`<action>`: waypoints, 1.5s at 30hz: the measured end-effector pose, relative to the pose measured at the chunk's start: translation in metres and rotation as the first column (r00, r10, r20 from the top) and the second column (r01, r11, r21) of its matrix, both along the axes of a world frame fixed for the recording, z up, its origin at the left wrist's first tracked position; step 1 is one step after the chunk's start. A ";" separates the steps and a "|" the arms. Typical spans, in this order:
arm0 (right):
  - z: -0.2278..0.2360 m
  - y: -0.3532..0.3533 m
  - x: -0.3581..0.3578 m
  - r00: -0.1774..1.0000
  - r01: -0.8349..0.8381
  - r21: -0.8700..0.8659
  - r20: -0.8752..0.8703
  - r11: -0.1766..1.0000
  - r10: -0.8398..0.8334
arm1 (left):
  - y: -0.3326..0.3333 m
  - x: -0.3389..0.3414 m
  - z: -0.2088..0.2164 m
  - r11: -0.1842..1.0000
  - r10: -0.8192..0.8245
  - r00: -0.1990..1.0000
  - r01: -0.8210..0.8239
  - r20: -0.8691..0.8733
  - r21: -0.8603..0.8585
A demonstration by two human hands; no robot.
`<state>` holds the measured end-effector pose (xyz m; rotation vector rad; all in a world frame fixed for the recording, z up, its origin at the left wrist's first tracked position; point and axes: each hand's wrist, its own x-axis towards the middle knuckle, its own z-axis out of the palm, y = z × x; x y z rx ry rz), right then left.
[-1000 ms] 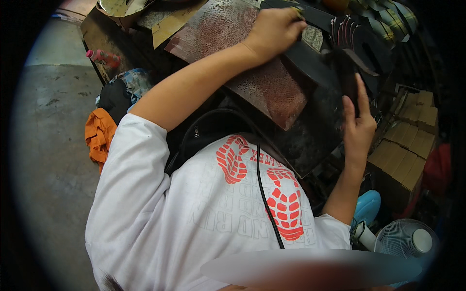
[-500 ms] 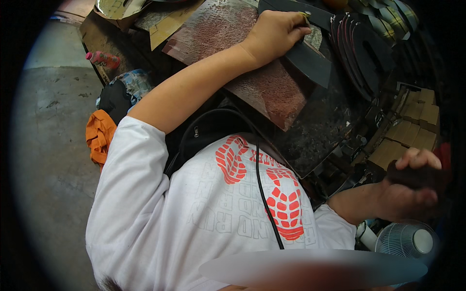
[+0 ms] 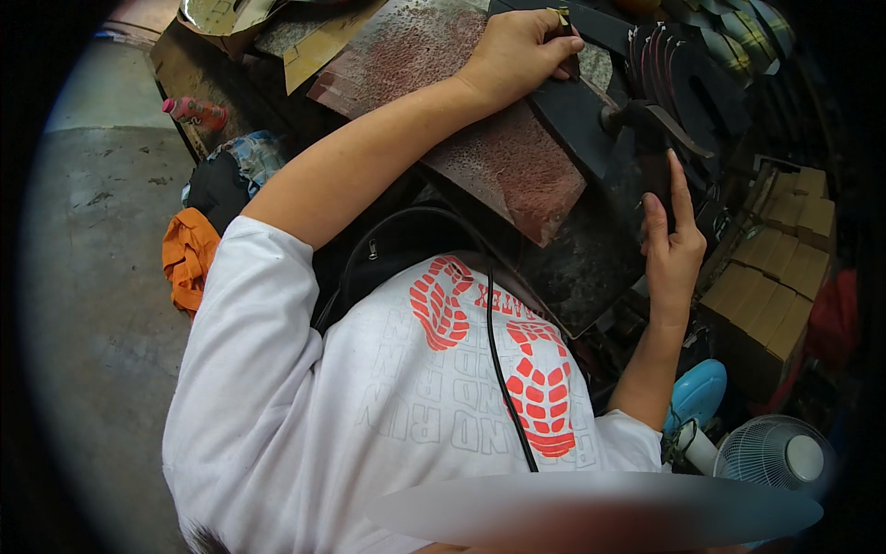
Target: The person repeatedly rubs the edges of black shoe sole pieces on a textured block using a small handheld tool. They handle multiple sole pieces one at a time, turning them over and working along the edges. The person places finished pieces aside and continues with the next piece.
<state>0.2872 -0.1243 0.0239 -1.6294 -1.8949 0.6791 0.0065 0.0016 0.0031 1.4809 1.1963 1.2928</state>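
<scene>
The left hand [image 3: 519, 60] pinches a slim tool with a brass-coloured top [image 3: 565, 17], standing over the dark sheet [image 3: 574, 129]; the right hand [image 3: 674, 254] is closed round a hammer [image 3: 655, 115], thumb and forefinger stretched along its handle, its head near the sheet, though whether they touch I cannot tell; a glancing blow could catch the left thumb, which sits close to the tool's top, and that loose-looking forefinger might let the hammer twist; the sheet overlaps a mottled brown sheet [image 3: 526, 185], so an uneven bed could tilt the tool; beyond, a wide swing might knock the curved black pieces [image 3: 688, 78].
</scene>
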 end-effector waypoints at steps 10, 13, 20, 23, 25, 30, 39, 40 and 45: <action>0.121 0.001 -0.026 0.844 -0.028 0.558 -0.432 0.830 0.319 | 0.003 0.010 -0.004 0.804 0.189 0.909 0.073 -0.371 0.590; 0.082 0.005 -0.038 0.995 -0.053 0.353 0.103 0.934 0.017 | 0.006 0.018 -0.009 0.730 0.222 0.805 0.236 -0.550 0.641; 0.017 0.003 -0.008 0.999 0.015 -0.017 0.029 1.000 -0.015 | 0.004 0.007 -0.006 0.993 0.018 0.994 -0.005 -0.107 0.117; 0.005 -0.001 -0.002 0.994 0.109 -0.054 0.036 0.993 -0.107 | 0.003 0.005 -0.002 0.995 -0.056 0.994 0.063 0.094 -0.077; 0.008 -0.001 -0.007 1.000 0.022 -0.005 0.020 1.000 -0.022 | 0.001 0.005 0.000 0.996 -0.076 0.996 0.077 0.036 -0.034; 0.085 -0.002 -0.018 0.989 0.032 0.306 -0.147 0.951 0.015 | 0.001 0.003 0.001 0.975 -0.073 0.983 0.107 -0.171 0.196; 0.044 -0.001 -0.030 0.978 -0.012 0.167 -0.205 0.986 0.047 | 0.003 0.025 -0.008 0.685 0.233 0.825 0.236 -0.514 0.689; 0.035 -0.001 -0.024 0.984 0.070 0.072 -0.169 0.995 -0.056 | 0.002 0.024 -0.008 0.735 0.242 0.854 0.149 -0.461 0.662; 0.014 -0.006 -0.009 0.998 0.034 -0.009 0.055 0.999 -0.033 | 0.002 0.012 -0.004 0.999 -0.034 0.997 0.035 0.073 -0.002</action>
